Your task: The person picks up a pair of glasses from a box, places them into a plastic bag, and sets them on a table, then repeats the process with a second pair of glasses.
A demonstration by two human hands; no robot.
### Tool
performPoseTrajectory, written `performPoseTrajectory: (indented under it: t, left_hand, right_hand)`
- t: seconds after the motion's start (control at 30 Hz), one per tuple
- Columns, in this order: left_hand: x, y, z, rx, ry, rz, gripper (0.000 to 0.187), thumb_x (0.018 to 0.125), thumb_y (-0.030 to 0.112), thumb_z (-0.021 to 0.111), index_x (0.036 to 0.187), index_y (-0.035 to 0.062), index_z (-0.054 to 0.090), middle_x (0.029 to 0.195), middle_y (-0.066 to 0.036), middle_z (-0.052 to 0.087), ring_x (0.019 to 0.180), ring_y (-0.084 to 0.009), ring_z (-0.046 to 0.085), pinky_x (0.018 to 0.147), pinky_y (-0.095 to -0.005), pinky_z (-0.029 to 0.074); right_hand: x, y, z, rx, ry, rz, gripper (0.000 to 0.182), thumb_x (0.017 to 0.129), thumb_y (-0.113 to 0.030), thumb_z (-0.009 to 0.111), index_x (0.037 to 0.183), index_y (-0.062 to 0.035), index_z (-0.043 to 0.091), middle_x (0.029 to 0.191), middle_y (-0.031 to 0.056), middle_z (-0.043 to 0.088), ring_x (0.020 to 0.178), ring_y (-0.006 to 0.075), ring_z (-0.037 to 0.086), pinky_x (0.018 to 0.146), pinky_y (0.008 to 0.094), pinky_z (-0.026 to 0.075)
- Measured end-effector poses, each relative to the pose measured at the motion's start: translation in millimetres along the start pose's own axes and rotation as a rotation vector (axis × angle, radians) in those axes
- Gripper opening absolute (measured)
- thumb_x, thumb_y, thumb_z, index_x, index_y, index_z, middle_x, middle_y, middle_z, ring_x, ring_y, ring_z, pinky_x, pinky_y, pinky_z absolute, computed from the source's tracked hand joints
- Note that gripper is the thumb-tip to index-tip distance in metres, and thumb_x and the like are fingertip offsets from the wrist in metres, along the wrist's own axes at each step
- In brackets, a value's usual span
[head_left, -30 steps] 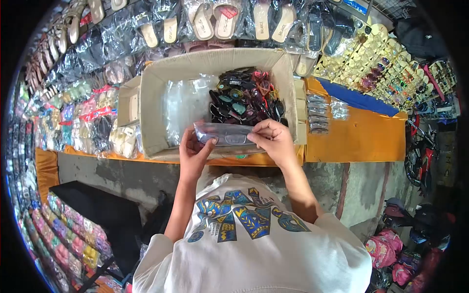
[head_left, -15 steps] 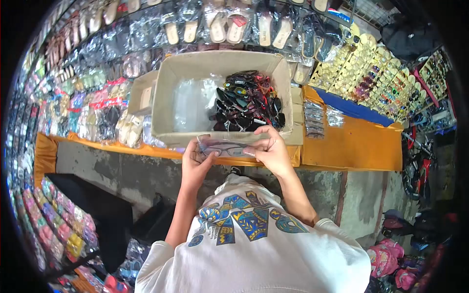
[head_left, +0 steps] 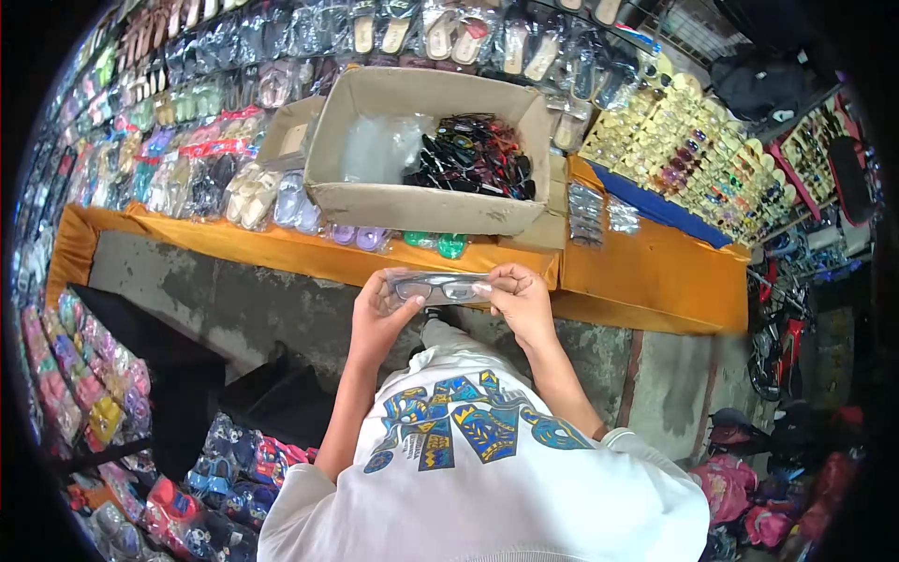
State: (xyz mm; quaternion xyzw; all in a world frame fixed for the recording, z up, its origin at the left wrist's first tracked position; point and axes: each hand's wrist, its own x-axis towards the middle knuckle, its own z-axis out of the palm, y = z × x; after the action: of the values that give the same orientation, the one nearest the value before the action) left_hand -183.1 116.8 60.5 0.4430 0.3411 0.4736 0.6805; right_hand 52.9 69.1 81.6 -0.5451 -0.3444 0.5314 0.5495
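Note:
Between my two hands is a pair of dark-framed eyeglasses in a clear plastic sleeve, held level in front of my shirt. My left hand grips the left end of it, thumb on the near side. At the right end, my right hand pinches the sleeve with thumb and fingers. Beyond the hands, a cardboard box stands on the orange-covered table. Its right half holds a heap of sunglasses; clear plastic sleeves lie in its left half.
Bagged sandals line the shelves at the left and back. Right of the box lie wrapped glasses on the orange cloth. A yellow rack of sunglasses stands behind. Bagged footwear is low at left; pink bags at right.
The view has shifted, so the box sits higher and apart from my hands, which overlapped its front edge before. The sleeved eyeglasses now face me more squarely. Both hands keep their hold.

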Motion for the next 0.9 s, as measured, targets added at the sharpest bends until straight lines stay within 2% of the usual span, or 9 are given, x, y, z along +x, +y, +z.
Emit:
performPoseTrajectory:
  t: [0.1,0.17,0.3,0.43,0.57,0.67,0.77,0.87,0.9]
  left_hand:
    - [-1.7,-7.0,12.7,-0.017,-0.02,-0.014,0.045,0.09,-0.009,0.073,0.13,-0.0056,0.054,0.122,-0.013,0.067,0.113,-0.0176,0.066,0.099,-0.0304,0.053]
    - [0.3,-11.1,22.4,-0.034,-0.035,-0.016,0.044,0.089,-0.009,0.073,0.129,-0.0056,0.054,0.122,-0.013,0.067,0.113,-0.0178,0.066,0.099,-0.031,0.053]
    - [8.5,-20.9,41.3,-0.031,-0.07,-0.096,0.041,0.089,-0.009,0.073,0.127,-0.0058,0.056,0.122,-0.014,0.068,0.112,-0.0184,0.067,0.097,-0.0318,0.055]
    - [20.3,-42.3,62.8,-0.049,-0.175,-0.12,0.043,0.089,-0.009,0.073,0.128,-0.0062,0.056,0.122,-0.014,0.068,0.112,-0.0187,0.067,0.094,-0.0314,0.056]
    - [33.6,-60.5,97.9,-0.005,-0.216,-0.169,0.043,0.09,-0.008,0.073,0.129,-0.0069,0.055,0.122,-0.015,0.068,0.111,-0.0191,0.067,0.094,-0.0313,0.056]
    - [48.1,-78.8,130.9,0.097,-0.242,-0.194,0.044,0.091,-0.007,0.073,0.132,-0.0075,0.055,0.122,-0.014,0.067,0.11,-0.0174,0.067,0.094,-0.0302,0.055]
    - [69.7,-111.5,161.6,0.272,-0.366,-0.137,0.045,0.097,0.003,0.069,0.138,-0.0077,0.053,0.118,-0.012,0.069,0.108,-0.0127,0.065,0.092,-0.0264,0.053]
    - [95.9,-150.5,197.6,0.298,-0.4,-0.204,0.042,0.102,0.013,0.066,0.139,-0.0038,0.057,0.12,-0.013,0.069,0.11,-0.0136,0.064,0.093,-0.0291,0.054]
    - [102.6,-154.8,216.9,0.383,-0.416,-0.115,0.042,0.103,0.016,0.065,0.139,-0.0033,0.058,0.113,-0.01,0.072,0.098,-0.01,0.066,0.083,-0.0255,0.054]
  right_hand:
    - [-21.2,-2.9,-7.6,0.016,0.128,-0.006,0.013,0.089,0.0,0.078,0.101,-0.0026,0.073,0.086,0.0034,0.074,0.064,0.0044,0.059,0.056,0.0206,0.045]
    - [-31.3,-4.7,-17.9,-0.088,0.155,-0.043,0.015,0.094,-0.008,0.074,0.107,-0.0002,0.077,0.088,0.0027,0.074,0.065,0.0048,0.056,0.058,0.0212,0.044]
    - [-46.6,-5.5,-45.8,-0.134,0.209,0.02,0.022,0.1,-0.02,0.07,0.113,-0.0033,0.078,0.098,0.0008,0.076,0.075,0.0037,0.056,0.064,0.0217,0.044]
    - [-58.1,-4.8,-70.7,-0.07,0.228,0.031,0.026,0.098,-0.014,0.071,0.122,-0.0026,0.073,0.101,0.0012,0.072,0.081,0.0044,0.057,0.072,0.0198,0.045]
    - [-58.2,15.3,-103.9,-0.05,0.298,-0.043,0.035,0.093,-0.005,0.075,0.127,0.0006,0.067,0.105,0.0032,0.069,0.079,0.0037,0.057,0.072,0.0208,0.047]
    - [-53.5,22.0,-137.5,-0.051,0.355,-0.071,0.032,0.093,-0.004,0.075,0.124,0.0004,0.067,0.103,0.0032,0.069,0.078,0.0035,0.057,0.071,0.0213,0.048]
    - [-37.0,41.5,-185.1,-0.056,0.441,-0.136,0.029,0.092,-0.004,0.076,0.119,-0.0005,0.068,0.098,0.0013,0.069,0.079,0.0036,0.058,0.07,0.0205,0.047]
    - [-20.8,47.2,-241.2,-0.012,0.507,-0.115,0.025,0.091,-0.004,0.077,0.115,-0.0006,0.069,0.095,0.0013,0.071,0.084,0.0059,0.062,0.074,0.022,0.05]
    - [-11.8,51.6,-264.3,-0.089,0.528,-0.147,0.025,0.091,-0.004,0.077,0.114,-0.0002,0.069,0.097,0.0022,0.071,0.086,0.0072,0.063,0.076,0.0232,0.051]
